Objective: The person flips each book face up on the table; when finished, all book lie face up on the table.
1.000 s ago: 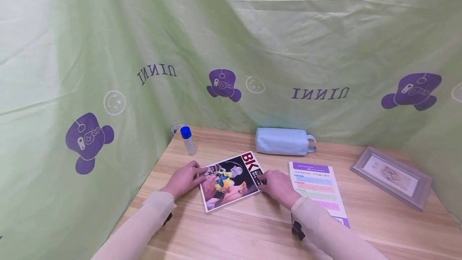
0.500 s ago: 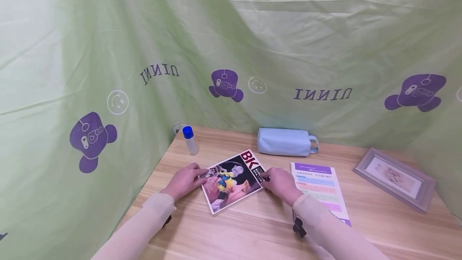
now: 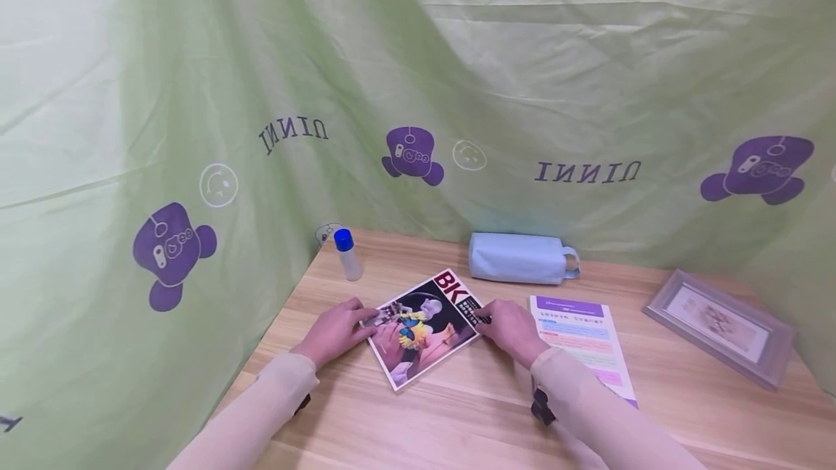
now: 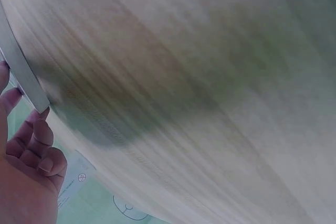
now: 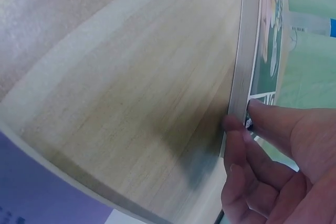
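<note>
Both hands are at the magazine (image 3: 426, 325), which lies flat and askew on the wooden counter (image 3: 457, 412) between the blue-capped bottle (image 3: 347, 253) and the purple leaflet (image 3: 583, 343). It looks like the squaring-up or picking-up stage; a next move would probably want a firmer purchase under the edges. The left hand (image 3: 336, 328) rests on the magazine's left edge with its fingers (image 4: 37, 135) loosely bent against the rim, not closed round it. The right hand (image 3: 512, 328) pinches the right edge: its fingers (image 5: 273, 121) lie on the cover while the thumb presses the side of the pages. A pale blue pouch (image 3: 519, 258) and a framed picture (image 3: 718, 325) lie further back.
</note>
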